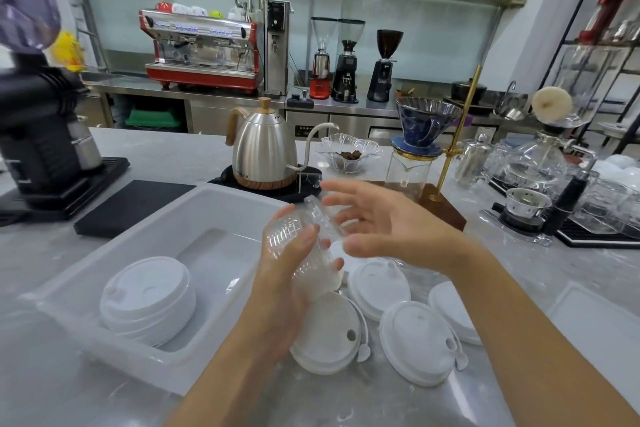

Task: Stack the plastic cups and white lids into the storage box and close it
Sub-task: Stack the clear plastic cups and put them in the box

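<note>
My left hand (284, 274) grips a clear ribbed plastic cup (304, 246), held tilted above the counter. A second clear cup (320, 210) pokes out beyond it, between both hands. My right hand (377, 222) hovers just right of the cups with fingers spread, holding nothing. The translucent white storage box (207, 204) stands open at the left, with a stack of white lids (149, 298) in its near corner. Several loose white lids (415, 340) lie on the counter below my hands, one (325, 336) under my left wrist.
A steel gooseneck kettle (263, 152) on its base stands behind the box. A black mat (135, 204) and black grinder (38, 135) sit at the left. A pour-over stand (426, 146) and glassware (533, 166) crowd the right. The box's lid (595, 322) lies at the right edge.
</note>
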The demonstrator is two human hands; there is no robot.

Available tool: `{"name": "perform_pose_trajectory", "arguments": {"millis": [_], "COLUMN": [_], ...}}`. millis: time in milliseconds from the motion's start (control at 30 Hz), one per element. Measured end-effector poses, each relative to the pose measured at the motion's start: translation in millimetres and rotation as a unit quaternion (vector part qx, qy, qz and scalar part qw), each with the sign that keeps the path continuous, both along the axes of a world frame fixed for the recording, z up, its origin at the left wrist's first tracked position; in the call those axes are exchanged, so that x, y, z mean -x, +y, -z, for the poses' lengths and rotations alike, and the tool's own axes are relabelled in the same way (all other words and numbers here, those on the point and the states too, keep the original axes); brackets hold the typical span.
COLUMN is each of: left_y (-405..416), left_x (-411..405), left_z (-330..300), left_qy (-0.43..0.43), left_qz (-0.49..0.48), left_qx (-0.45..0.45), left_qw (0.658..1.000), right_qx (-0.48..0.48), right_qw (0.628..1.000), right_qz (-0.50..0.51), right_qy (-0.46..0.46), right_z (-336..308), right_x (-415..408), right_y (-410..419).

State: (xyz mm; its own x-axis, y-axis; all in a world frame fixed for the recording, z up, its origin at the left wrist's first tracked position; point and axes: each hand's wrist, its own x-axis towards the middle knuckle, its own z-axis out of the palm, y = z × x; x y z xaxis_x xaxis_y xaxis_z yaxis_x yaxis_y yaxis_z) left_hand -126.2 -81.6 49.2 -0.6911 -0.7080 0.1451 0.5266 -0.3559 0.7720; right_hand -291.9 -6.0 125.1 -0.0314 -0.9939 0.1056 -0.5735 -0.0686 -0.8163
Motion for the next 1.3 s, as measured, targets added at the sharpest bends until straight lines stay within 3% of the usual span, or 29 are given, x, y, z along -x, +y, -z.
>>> {"name": "perform_pose_trajectory", "arguments": {"millis": [200, 400, 467, 533, 633, 700, 800, 1067, 1300], "left_y": [3.9, 3.6, 4.7, 6.4, 7.9, 9.9, 12.7, 14.5, 15.4], "left_x": [-0.9, -3.7, -4.2, -3.8, -1.4, -0.2, -0.4, -6.5, -8.9], "left_z": [-1.4, 2.3, 2.2, 1.0, 2.0, 2.2, 2.7, 2.3, -2.2], "left_qy": [-0.026, -0.02, -0.007, -0.002, -0.012, -0.017, -0.02, -0.03, -0.039], "left_qz": [-0.034, -0.017, -0.015, -0.012, -0.007, -0.001, 0.008, 0.024, 0.018], "left_qx": [0.078, 0.049, 0.018, 0.001, 0.002, 0.009, 0.02, 0.011, 0.007], "left_qw": [0.996, 0.998, 1.0, 1.0, 1.0, 1.0, 1.0, 0.999, 0.999], "right_qx": [-0.013, -0.032, -0.032, 0.009, -0.055, -0.155, -0.207, -0.21, -0.146], "right_qw": [0.998, 0.992, 0.996, 0.995, 0.954, 0.929, 0.927, 0.927, 0.927], "right_qz": [-0.061, -0.094, -0.047, 0.095, 0.251, 0.231, 0.199, 0.189, 0.226], "right_qy": [0.026, 0.083, 0.066, 0.03, 0.154, 0.245, 0.239, 0.246, 0.261], "right_z": [5.3, -5.0, -14.0, -13.9, 7.2, 27.5, 46.8, 61.5, 60.6], "right_x": [-11.1, -8.1, 13.9, 42.2, 80.7, 94.4, 95.7, 96.9, 103.0], "right_y": [-3.7, 4.2, 13.5, 23.3, 28.0, 26.9, 22.1, 16.1, 17.5]}}
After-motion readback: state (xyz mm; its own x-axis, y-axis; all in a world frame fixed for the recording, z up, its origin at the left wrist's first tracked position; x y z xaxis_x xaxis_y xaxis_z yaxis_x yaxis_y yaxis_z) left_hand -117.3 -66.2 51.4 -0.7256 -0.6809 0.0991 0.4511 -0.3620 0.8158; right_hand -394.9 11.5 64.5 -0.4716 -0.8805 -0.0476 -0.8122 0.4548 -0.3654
